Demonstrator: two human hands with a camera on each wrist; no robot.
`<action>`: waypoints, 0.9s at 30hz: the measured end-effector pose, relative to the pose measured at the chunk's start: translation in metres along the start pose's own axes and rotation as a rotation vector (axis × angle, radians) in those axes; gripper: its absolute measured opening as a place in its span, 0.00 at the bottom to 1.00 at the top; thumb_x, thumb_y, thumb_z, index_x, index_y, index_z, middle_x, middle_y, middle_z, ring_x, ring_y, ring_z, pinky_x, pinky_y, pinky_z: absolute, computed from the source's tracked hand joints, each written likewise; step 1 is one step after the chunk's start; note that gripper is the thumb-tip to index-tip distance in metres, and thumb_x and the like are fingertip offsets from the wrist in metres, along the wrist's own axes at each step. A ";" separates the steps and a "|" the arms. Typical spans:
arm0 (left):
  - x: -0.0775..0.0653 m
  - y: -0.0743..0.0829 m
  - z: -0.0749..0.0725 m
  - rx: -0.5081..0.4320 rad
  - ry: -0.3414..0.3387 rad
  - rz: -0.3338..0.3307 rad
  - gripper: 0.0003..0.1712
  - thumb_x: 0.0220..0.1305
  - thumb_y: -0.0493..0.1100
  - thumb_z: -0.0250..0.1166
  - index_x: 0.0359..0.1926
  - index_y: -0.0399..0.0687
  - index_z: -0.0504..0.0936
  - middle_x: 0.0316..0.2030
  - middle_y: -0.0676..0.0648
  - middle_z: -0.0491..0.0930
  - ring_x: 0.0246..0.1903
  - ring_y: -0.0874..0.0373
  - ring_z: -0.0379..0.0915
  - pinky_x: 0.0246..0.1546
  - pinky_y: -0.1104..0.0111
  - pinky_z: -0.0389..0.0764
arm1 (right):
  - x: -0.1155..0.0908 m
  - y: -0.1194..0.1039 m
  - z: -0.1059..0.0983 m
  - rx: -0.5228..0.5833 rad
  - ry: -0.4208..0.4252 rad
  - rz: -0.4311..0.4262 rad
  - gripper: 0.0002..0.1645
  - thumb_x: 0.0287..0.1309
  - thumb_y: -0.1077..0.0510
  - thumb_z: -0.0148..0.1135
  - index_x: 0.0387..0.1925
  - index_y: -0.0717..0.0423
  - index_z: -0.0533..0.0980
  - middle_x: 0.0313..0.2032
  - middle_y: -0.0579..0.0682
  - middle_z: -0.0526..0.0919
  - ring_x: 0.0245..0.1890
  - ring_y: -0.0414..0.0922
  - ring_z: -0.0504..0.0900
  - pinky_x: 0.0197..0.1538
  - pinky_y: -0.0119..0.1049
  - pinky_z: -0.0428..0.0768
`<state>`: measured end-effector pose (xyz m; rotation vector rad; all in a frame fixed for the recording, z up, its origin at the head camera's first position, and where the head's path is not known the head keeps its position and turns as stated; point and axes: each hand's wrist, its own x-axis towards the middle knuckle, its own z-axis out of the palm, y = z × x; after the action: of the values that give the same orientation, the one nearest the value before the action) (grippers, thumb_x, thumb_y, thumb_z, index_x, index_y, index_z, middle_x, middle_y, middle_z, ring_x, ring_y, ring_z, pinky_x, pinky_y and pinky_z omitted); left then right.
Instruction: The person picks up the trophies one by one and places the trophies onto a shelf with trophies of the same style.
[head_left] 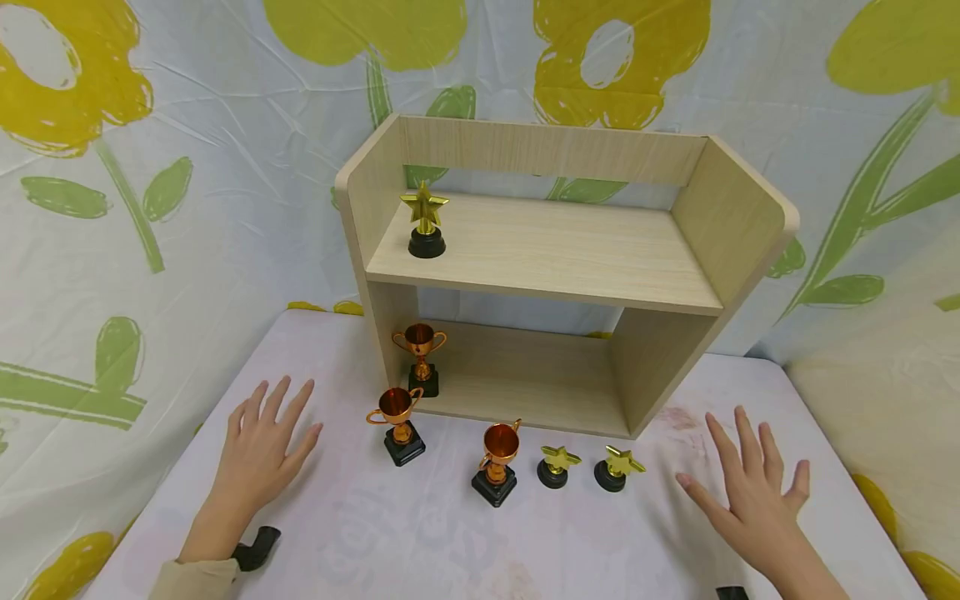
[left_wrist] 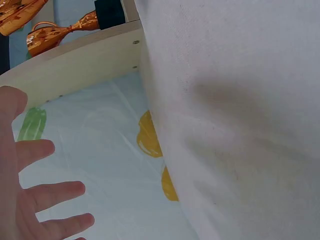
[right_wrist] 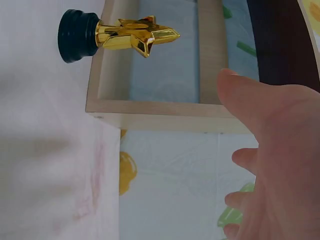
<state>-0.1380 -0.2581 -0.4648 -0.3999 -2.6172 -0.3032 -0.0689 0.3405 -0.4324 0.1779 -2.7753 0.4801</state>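
My left hand [head_left: 258,454] is held with spread fingers at the left of the table, touching no trophy. Closest to it is a bronze cup trophy [head_left: 402,433] on a black base. On the other side, my right hand [head_left: 753,500] also has its fingers spread and holds nothing; a gold star trophy [head_left: 611,468] is the nearest thing. A second star trophy [head_left: 553,467] and another bronze cup [head_left: 497,462] stand in front of the shelf. One more cup [head_left: 422,360] is on the lower shelf at the left, and a star trophy [head_left: 426,221] is on the upper shelf above it.
A two-tier pale wooden shelf [head_left: 570,292] stands at the back of the white-covered table [head_left: 442,550]. Behind it hangs a flower-printed cloth [head_left: 240,208]. A black wrist strap piece [head_left: 257,548] shows beside the left forearm.
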 end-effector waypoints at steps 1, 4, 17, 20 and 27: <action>0.001 0.000 0.000 -0.002 0.012 0.004 0.34 0.66 0.53 0.60 0.70 0.49 0.68 0.65 0.32 0.66 0.65 0.29 0.55 0.58 0.37 0.59 | 0.000 0.000 0.000 0.006 0.002 -0.002 0.53 0.61 0.41 0.63 0.79 0.44 0.46 0.78 0.57 0.34 0.75 0.62 0.28 0.59 0.74 0.17; 0.002 0.000 -0.001 -0.018 0.052 0.007 0.32 0.66 0.51 0.60 0.68 0.46 0.70 0.63 0.32 0.69 0.64 0.29 0.59 0.56 0.38 0.61 | 0.001 -0.002 0.001 0.017 0.007 -0.010 0.53 0.61 0.42 0.63 0.79 0.44 0.46 0.78 0.58 0.35 0.75 0.62 0.29 0.59 0.74 0.17; 0.005 -0.001 0.002 -0.074 0.264 0.063 0.29 0.71 0.54 0.49 0.56 0.35 0.80 0.50 0.32 0.80 0.53 0.33 0.72 0.49 0.39 0.70 | 0.002 -0.008 0.003 0.058 0.030 -0.035 0.51 0.62 0.44 0.63 0.78 0.46 0.48 0.78 0.57 0.37 0.76 0.61 0.31 0.59 0.74 0.18; 0.008 0.000 0.000 -0.074 0.326 0.092 0.31 0.72 0.55 0.47 0.53 0.33 0.82 0.46 0.33 0.82 0.48 0.34 0.74 0.44 0.41 0.73 | 0.002 -0.011 0.004 0.071 0.036 -0.045 0.51 0.62 0.44 0.64 0.78 0.47 0.48 0.78 0.58 0.39 0.76 0.60 0.33 0.60 0.73 0.18; 0.016 0.004 -0.008 -0.097 0.367 0.099 0.30 0.72 0.55 0.47 0.50 0.33 0.82 0.43 0.35 0.83 0.42 0.37 0.78 0.34 0.45 0.76 | 0.003 -0.016 0.008 0.085 0.038 -0.055 0.51 0.62 0.46 0.64 0.78 0.49 0.48 0.78 0.59 0.41 0.75 0.60 0.35 0.60 0.72 0.18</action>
<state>-0.1470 -0.2529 -0.4497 -0.4578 -2.2236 -0.4271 -0.0712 0.3231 -0.4334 0.2608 -2.7072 0.5811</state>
